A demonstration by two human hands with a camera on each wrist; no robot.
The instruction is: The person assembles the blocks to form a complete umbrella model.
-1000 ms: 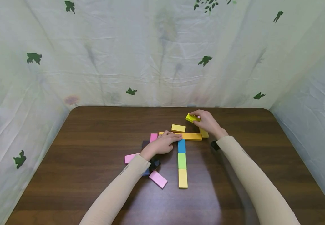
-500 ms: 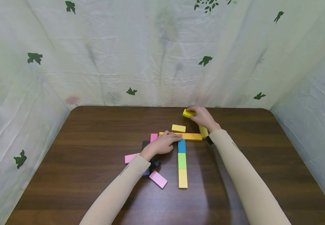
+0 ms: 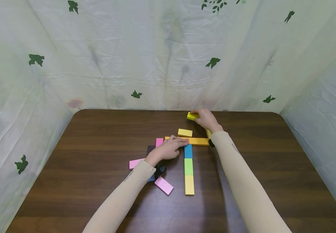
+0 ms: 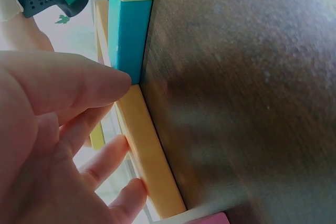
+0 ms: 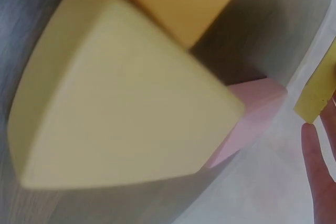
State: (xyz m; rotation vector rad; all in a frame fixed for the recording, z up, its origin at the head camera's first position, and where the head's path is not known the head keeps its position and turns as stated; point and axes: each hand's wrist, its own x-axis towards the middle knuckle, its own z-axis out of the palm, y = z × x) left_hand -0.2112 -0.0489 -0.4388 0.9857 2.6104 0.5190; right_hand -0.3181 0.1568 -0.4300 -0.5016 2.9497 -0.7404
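At the far edge of the table, my right hand (image 3: 205, 120) pinches a bright yellow block (image 3: 191, 116) between thumb and fingers; the block's left end sticks out. My left hand (image 3: 169, 148) lies over the orange blocks (image 3: 200, 141), its fingers nearly straight. The left wrist view has that thumb on the joint between the blue block (image 4: 129, 40) and the orange block (image 4: 152, 156), other fingertips touching the orange one. Below the right wrist stands a pale yellow block (image 5: 121, 98), mostly hidden in the head view. A pink block (image 5: 252, 114) shows behind it.
A yellow block (image 3: 185, 132) lies behind the orange row. Green (image 3: 188, 166) and pale yellow (image 3: 189, 185) blocks continue the blue one's line toward me. Around my left wrist lie pink blocks (image 3: 164, 185) and a dark block (image 3: 151, 149). A patterned curtain (image 3: 156, 64) hangs behind the table.
My right hand has moved left and farther away, carrying the bright yellow block toward the table's far edge. The left hand has stayed in place.
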